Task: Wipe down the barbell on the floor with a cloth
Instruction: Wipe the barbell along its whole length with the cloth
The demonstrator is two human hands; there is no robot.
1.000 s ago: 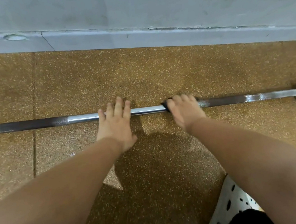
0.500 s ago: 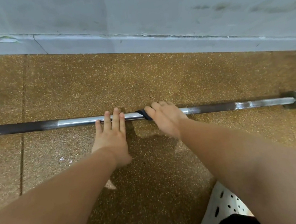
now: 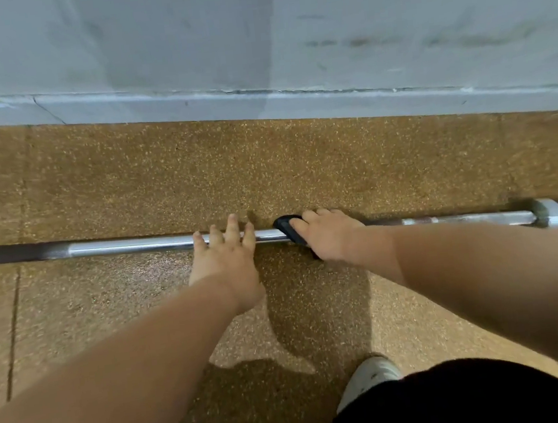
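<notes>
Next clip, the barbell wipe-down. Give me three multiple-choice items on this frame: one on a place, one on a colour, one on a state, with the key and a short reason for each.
1. Where does the barbell lie?
A. On the speckled floor, running alongside the wall
B. Propped upright against the wall
C. On a rack

2. What colour is the cloth?
A. White
B. Dark, near black
C. Yellow

3. What is the left hand doing?
A. Lifting the bar clear of the floor
B. Holding the cloth
C. Resting flat, fingers spread over the bar

Key:
1 A, the bar stretches across the brown floor roughly parallel to the grey wall.
2 B, a dark fold shows beside the right hand, which presses it to the bar.
3 C, the fingers lie open over the shaft and the bar is still on the floor.
</notes>
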